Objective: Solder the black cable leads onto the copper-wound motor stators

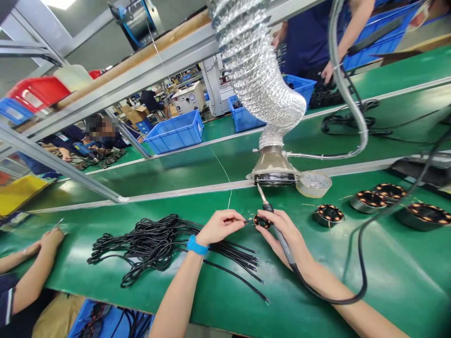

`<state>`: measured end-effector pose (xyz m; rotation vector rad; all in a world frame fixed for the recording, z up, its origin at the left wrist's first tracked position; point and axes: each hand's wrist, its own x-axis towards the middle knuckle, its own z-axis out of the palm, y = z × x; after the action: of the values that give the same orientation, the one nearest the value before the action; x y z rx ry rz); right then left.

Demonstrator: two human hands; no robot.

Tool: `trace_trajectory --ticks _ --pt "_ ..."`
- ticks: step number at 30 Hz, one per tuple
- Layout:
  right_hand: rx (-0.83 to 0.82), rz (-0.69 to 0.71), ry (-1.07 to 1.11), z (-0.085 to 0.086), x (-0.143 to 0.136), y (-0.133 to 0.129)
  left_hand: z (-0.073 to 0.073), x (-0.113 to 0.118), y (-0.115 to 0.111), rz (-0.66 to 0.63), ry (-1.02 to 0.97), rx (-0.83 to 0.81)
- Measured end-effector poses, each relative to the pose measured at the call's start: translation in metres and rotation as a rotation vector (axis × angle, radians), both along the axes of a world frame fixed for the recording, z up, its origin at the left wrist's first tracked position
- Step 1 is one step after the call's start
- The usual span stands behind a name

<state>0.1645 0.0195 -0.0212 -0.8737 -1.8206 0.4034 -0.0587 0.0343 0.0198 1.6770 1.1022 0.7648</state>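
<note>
My left hand (221, 226), with a blue band at the wrist, pinches the end of a black cable just left of a small round copper-wound coil (262, 221). Around that coil are the fingers of my right hand (287, 237), which also holds a soldering iron (278, 230). The iron's tip points up and away, near the fume hood (273, 169). Beside and under my left forearm lies a bundle of black cables (151, 241), their stripped ends pointing right. A thin wire (230, 199) hangs down behind my left hand.
Right of the hood is a round tub (313, 183). Several wound coils (368, 201) stand on the green table (310, 300) at the right. The iron's cord loops over my right forearm. Another person's hands (51, 241) are at the left edge. Blue bins (176, 131) stand behind.
</note>
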Motion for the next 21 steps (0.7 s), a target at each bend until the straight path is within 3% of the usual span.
trace_trajectory --ticks 5,10,16,21 --pt "-0.044 0.034 0.151 0.013 -0.022 0.003 -0.002 0.009 0.0 0.008 -0.086 -0.022" --pt "-0.063 0.023 0.214 0.008 -0.028 0.007 -0.01 0.014 -0.003 0.074 -0.138 -0.053" --pt "-0.127 0.023 0.252 0.004 -0.034 0.009 -0.009 0.013 -0.002 0.057 -0.056 0.087" --pt "-0.14 0.022 0.253 0.003 -0.039 0.009 -0.017 0.011 0.0 0.133 -0.254 -0.11"
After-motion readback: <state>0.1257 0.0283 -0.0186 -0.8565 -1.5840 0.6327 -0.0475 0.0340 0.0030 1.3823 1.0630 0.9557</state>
